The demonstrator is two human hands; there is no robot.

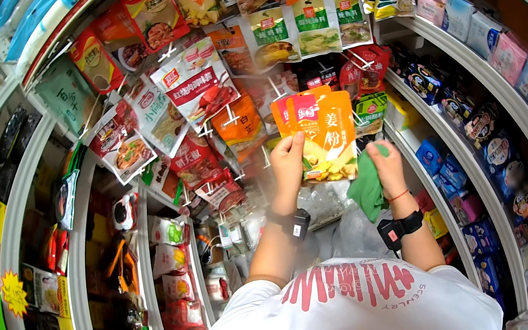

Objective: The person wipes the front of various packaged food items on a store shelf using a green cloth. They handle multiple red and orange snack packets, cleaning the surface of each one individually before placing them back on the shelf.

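My left hand point(287, 161) grips the left edge of a small stack of orange spice packets point(329, 137), thumb on the front one. That front packet is yellow-orange, with a pink patch and pictured slices along its bottom. Close to the packets' lower right, my right hand point(386, 163) is closed on a green cloth point(367, 186) that hangs down from the fingers. Behind the packets, more seasoning pouches hang on hooks, among them a white and red sauce pouch point(196, 82) and an orange pouch point(239, 127).
Green and white pouches point(271, 36) hang in a row above. Curved white shelves point(81, 228) stand at left with bagged food. Shelves at right hold dark blue packs point(498, 152) and pastel packs point(511, 60). Clear plastic point(351, 237) lies low between my forearms.
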